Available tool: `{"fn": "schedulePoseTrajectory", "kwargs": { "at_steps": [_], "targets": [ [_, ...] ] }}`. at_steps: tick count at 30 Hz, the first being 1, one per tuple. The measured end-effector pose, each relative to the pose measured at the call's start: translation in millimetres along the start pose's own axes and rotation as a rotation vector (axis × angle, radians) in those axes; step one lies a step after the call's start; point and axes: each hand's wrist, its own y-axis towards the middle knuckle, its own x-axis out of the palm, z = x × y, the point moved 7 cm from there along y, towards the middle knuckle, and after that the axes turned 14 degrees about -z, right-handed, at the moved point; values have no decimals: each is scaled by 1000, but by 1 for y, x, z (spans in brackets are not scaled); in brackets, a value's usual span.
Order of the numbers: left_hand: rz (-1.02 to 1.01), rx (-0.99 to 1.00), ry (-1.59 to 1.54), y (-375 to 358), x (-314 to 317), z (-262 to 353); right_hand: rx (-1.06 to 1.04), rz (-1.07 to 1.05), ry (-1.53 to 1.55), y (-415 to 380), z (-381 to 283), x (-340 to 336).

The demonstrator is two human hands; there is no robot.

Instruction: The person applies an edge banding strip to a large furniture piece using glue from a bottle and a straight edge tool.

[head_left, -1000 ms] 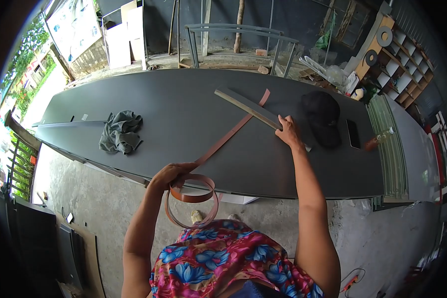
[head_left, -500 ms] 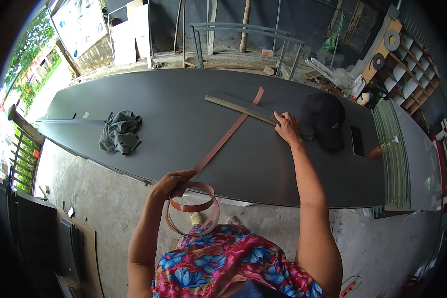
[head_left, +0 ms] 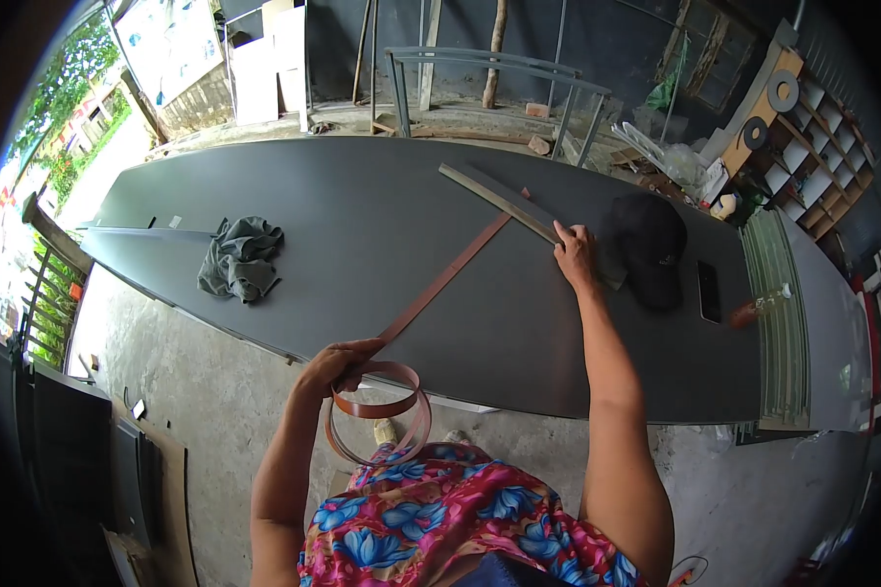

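Note:
My left hand point(head_left: 338, 368) is closed on a coiled brown edging strip point(head_left: 445, 283) at the near edge of the dark board point(head_left: 362, 225). The strip's loops point(head_left: 424, 411) hang below the hand, and its straight length runs diagonally away across the board. A narrow wooden bar point(head_left: 499, 202) lies across the strip close to its far end, with only a short tip showing beyond. Fingers of my right hand point(head_left: 575, 252) grip the bar's near right end; the thumb side is partly hidden. Just right of that hand lies a black cap point(head_left: 646, 249).
A crumpled grey cloth point(head_left: 240, 259) lies on the board's left part. To the right are a phone point(head_left: 709, 291), a reddish bottle point(head_left: 754, 309) and a stack of green-edged sheets point(head_left: 778, 323). Behind stands a metal frame point(head_left: 489, 59); a cubby shelf point(head_left: 822, 147) is at the right.
My right hand has slid the bar away and to the right along the strip, so less of the strip's far end shows past it. My left hand stays in place with the coil.

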Motion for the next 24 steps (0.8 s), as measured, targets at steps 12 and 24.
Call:
{"fn": "schedulePoseTrajectory", "kwargs": {
  "at_steps": [12, 24],
  "targets": [
    [-50, 35, -42, -5, 11, 3, 223, -179, -67, 14, 1, 14],
    [-307, 215, -179, -19, 30, -2, 124, -104, -46, -21, -48, -4]
  ]
}}
